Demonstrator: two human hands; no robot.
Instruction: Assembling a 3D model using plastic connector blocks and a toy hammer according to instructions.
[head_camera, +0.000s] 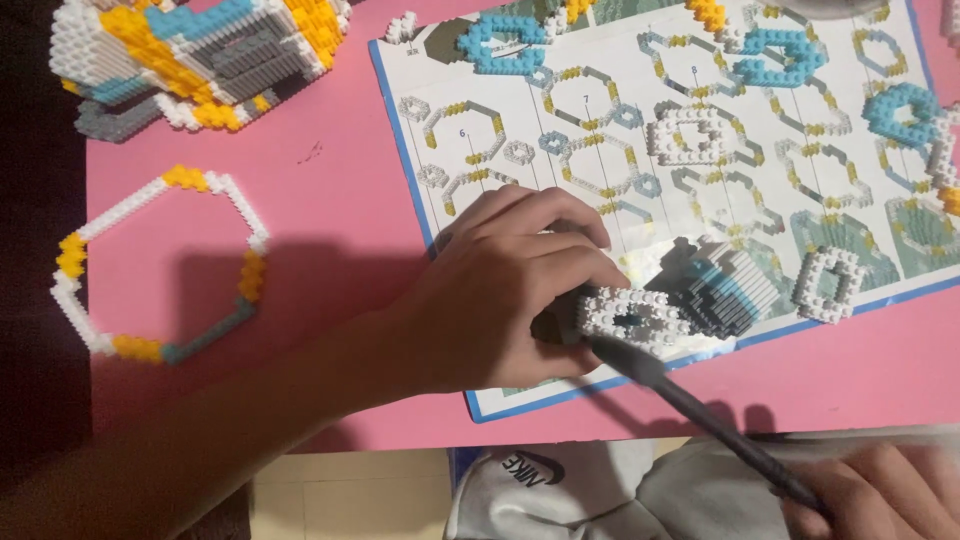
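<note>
At far left on the pink table (330, 200) lies a flat ring of small bricks (160, 265), white with yellow and grey stretches, set apart from the work, evidently a finished layer kept out of the way. Above it, at the top edge, stands a larger block model (195, 55) in white, yellow, blue and grey.

The left hand (500, 295) reaches in from the lower left, fingers curled down and closed around a small white brick piece (630, 315), pinning it against the instruction sheet (560, 390), apparently to keep it steady.

A dark pen-like tool (690, 405) runs from that piece down to the right hand (880, 495) at the bottom right corner. The hand is closed on the tool's end, its tip meeting the held piece.

Further right, loose assemblies rest on the sheet over its printed diagrams: a grey-and-blue stack (735, 290), a white square ring (830, 285) and blue rings (905, 115), seemingly laid there for matching against the pictured steps.
</note>
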